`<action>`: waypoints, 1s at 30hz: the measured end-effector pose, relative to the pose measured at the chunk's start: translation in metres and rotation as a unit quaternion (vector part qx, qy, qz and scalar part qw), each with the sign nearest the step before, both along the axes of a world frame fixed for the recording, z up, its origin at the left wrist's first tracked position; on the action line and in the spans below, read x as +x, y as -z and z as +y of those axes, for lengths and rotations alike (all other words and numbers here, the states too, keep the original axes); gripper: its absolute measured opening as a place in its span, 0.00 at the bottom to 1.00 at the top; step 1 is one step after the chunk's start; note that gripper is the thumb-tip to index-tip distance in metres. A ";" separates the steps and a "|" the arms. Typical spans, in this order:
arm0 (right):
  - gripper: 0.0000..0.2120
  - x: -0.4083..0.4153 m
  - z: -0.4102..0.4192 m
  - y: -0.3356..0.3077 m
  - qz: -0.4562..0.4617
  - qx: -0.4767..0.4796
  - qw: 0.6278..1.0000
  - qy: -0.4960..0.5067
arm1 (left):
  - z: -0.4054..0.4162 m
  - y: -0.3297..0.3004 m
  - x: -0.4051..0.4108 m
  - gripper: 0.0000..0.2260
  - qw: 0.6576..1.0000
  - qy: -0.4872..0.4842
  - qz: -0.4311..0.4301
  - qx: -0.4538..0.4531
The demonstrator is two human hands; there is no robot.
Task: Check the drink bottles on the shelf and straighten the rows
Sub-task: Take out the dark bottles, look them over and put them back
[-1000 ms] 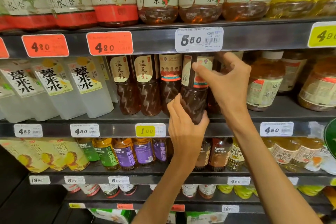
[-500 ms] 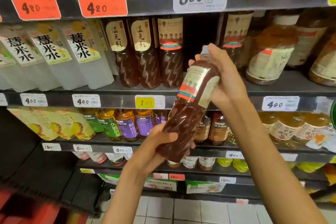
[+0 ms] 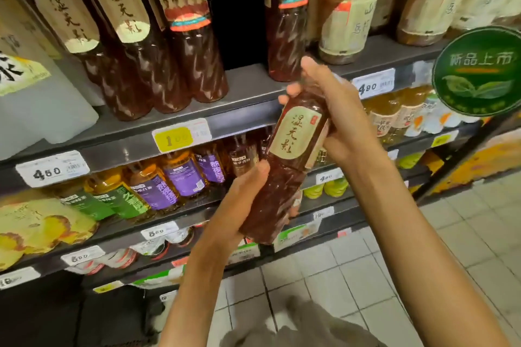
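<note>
Head view: both hands hold one dark red tea bottle [image 3: 284, 160], tilted, out in front of the shelf [image 3: 248, 110]. Left hand [image 3: 242, 205] wraps its lower body, right hand [image 3: 335, 110] grips the neck end. Beige label faces up. Behind, matching bottles [image 3: 158, 45] stand upright beside a gap.

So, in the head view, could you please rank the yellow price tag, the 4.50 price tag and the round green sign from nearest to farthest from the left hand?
From the left hand, which grips the bottle's lower half:
1. Yellow price tag, on the shelf edge up and to the left.
2. 4.50 price tag, further left along the same edge.
3. Round green sign, far up to the right, beyond the right hand.
</note>
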State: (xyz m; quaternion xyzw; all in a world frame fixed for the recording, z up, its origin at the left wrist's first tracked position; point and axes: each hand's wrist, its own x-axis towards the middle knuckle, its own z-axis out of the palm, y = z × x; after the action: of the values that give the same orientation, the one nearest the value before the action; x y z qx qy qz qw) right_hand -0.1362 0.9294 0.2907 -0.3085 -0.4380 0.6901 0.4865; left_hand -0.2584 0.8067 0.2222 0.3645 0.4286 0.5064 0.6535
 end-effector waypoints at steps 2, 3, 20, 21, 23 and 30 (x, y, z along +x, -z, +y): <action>0.13 0.010 -0.010 0.005 0.015 -0.030 0.999 0.011 | -0.005 0.001 -0.004 0.25 0.999 0.035 -0.021 -0.002; 0.15 0.016 -0.016 0.009 0.053 -0.057 0.997 0.000 | -0.007 0.002 -0.009 0.27 0.997 0.055 -0.041 -0.019; 0.12 0.172 -0.228 0.113 0.386 -0.132 0.801 0.437 | -0.026 0.060 0.113 0.31 0.860 0.392 0.048 -0.324; 0.12 0.186 -0.241 0.114 0.389 -0.110 0.790 0.460 | -0.026 0.061 0.128 0.28 0.862 0.390 0.032 -0.321; 0.11 0.212 -0.267 0.117 0.396 -0.079 0.770 0.495 | -0.028 0.066 0.157 0.24 0.867 0.409 0.028 -0.283; 0.10 0.291 -0.358 0.126 0.396 -0.084 0.708 0.579 | -0.056 0.058 0.286 0.10 0.842 0.500 0.146 -0.138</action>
State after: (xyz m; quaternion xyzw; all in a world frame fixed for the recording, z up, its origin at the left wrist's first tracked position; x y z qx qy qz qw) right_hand 0.1549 0.5712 0.1643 -0.2397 0.1190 0.3655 0.8915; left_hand 0.0274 0.7504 0.1642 0.5049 0.3445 -0.0129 0.7914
